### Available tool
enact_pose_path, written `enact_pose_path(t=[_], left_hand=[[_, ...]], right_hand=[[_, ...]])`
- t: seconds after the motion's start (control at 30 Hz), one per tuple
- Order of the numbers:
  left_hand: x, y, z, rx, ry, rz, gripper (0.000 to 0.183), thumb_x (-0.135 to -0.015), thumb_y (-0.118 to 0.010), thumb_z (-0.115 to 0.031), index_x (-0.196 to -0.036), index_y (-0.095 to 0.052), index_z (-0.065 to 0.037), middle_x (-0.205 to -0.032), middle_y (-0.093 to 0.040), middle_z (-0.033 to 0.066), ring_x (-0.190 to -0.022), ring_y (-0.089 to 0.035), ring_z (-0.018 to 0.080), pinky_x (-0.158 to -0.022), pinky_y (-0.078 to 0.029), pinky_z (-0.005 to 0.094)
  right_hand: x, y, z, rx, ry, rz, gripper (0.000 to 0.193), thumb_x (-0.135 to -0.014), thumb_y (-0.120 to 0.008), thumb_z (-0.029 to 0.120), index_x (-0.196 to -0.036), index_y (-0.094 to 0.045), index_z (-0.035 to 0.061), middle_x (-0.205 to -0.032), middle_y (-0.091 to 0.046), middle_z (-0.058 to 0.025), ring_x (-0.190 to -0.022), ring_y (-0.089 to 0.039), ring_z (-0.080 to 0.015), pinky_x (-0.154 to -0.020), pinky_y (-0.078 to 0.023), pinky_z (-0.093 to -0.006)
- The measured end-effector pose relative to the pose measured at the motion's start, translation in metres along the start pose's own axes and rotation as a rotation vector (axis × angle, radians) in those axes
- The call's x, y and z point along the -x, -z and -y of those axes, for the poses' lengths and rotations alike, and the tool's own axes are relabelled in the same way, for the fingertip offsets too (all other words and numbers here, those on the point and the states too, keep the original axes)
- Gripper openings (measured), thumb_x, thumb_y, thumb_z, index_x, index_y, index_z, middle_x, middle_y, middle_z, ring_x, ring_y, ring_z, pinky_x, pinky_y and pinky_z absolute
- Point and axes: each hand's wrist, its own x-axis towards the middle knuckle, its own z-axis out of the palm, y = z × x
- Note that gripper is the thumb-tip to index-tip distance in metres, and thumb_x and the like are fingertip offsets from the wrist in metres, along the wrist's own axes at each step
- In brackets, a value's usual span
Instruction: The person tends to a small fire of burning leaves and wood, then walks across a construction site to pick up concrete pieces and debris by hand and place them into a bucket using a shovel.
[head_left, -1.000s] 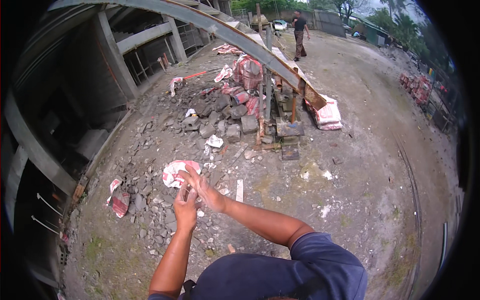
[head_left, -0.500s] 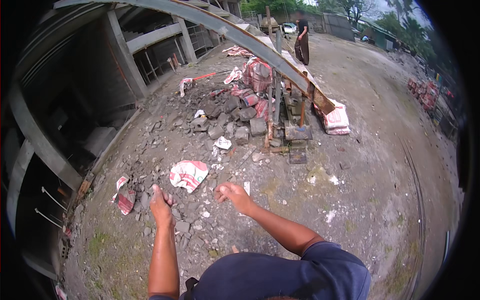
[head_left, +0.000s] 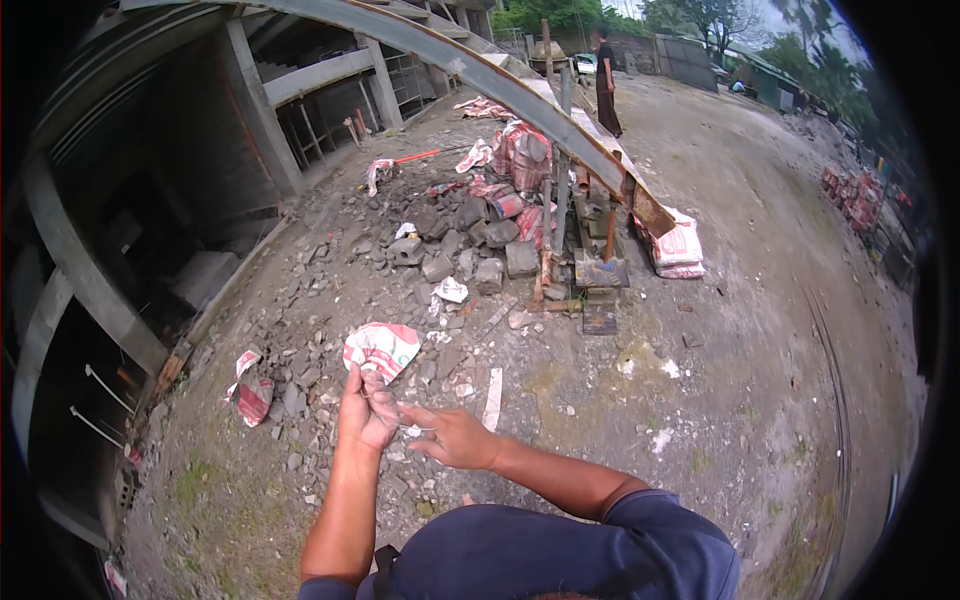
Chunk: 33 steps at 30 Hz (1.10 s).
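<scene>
My left hand (head_left: 368, 412) is raised in front of me, palm turned partly up. Its fingers curl around what looks like a thin pale strand, too fine to make out clearly. Close on its right is my right hand (head_left: 452, 438), forefinger stretched toward the left hand's fingers and thumb apart below. Behind the left fingertips, a white and red sack piece (head_left: 382, 348) lies on the rubble. A narrow white strip (head_left: 493, 400) rests on the ground just beyond my right hand.
A rusty-ended steel beam (head_left: 520, 95) slopes across the scene above broken concrete blocks (head_left: 455, 240). Stacked sacks (head_left: 678, 245) stand right of its end. A torn sack (head_left: 252, 390) lies at left, beside an unfinished concrete building (head_left: 90, 280). Another person (head_left: 607, 88) stands far back.
My hands were apart and closed; now they have come together. The left moved right, and the right moved slightly down, its forefinger and thumb spreading. The far person has turned slightly.
</scene>
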Motion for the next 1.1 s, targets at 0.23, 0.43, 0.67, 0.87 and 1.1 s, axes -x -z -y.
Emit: enact_pose_path(t=[0.23,0.43,0.67,0.87,1.1], left_hand=[[0.010,-0.003,0.031,-0.292,-0.052,-0.052,0.031,-0.101,-0.052,-0.039,-0.079,-0.052,-0.018,-0.063,-0.051,-0.0047,-0.060,-0.053,0.0144,-0.064,-0.048,0.0346],[0.029,-0.041,0.033,-0.178,-0.076,0.038,0.029,-0.102,-0.051,-0.037,-0.081,-0.051,-0.016,-0.066,-0.051,-0.0034,-0.063,-0.052,0.0149,-0.066,-0.047,0.0313],[0.055,-0.058,0.035,-0.542,-0.323,0.046,0.027,-0.101,-0.054,-0.034,-0.082,-0.052,-0.015,-0.068,-0.052,-0.0014,-0.064,-0.053,0.0115,-0.058,-0.046,0.0263],[0.072,-0.091,0.052,-0.865,-0.467,0.159,0.036,-0.104,-0.047,-0.043,-0.087,-0.048,-0.011,-0.068,-0.047,-0.0002,-0.063,-0.050,0.0119,-0.058,-0.045,0.0289],[0.087,-0.103,0.040,-1.055,-0.549,0.337,0.054,-0.100,-0.039,-0.059,-0.087,-0.046,-0.007,-0.070,-0.050,0.0040,-0.061,-0.052,0.0121,-0.051,-0.044,0.0272]], right_hand=[[-0.028,0.022,0.018,0.112,0.480,-0.043,0.031,-0.079,-0.073,0.013,-0.110,-0.066,0.0091,-0.098,-0.067,-0.0095,-0.083,-0.067,-0.0270,-0.074,-0.055,-0.0370],[-0.041,0.021,0.020,0.062,0.590,-0.167,0.029,-0.076,-0.078,0.014,-0.103,-0.068,0.0073,-0.092,-0.068,-0.0077,-0.076,-0.066,-0.0260,-0.063,-0.054,-0.0345],[-0.061,0.057,0.042,-0.021,0.566,-0.120,0.040,-0.076,-0.079,0.021,-0.111,-0.066,0.0065,-0.115,-0.064,-0.0124,-0.103,-0.062,-0.0319,-0.084,-0.051,-0.0440],[-0.063,0.055,0.045,-0.440,0.312,-0.111,0.064,-0.084,-0.077,0.028,-0.138,-0.050,0.0067,-0.138,-0.050,-0.0130,-0.114,-0.054,-0.0214,-0.097,-0.044,-0.0349],[-0.068,0.068,0.060,-1.076,-0.051,0.112,0.085,-0.085,-0.076,0.039,-0.145,-0.036,-0.0051,-0.150,-0.041,-0.0167,-0.141,-0.037,-0.0312,-0.115,-0.029,-0.0474]])
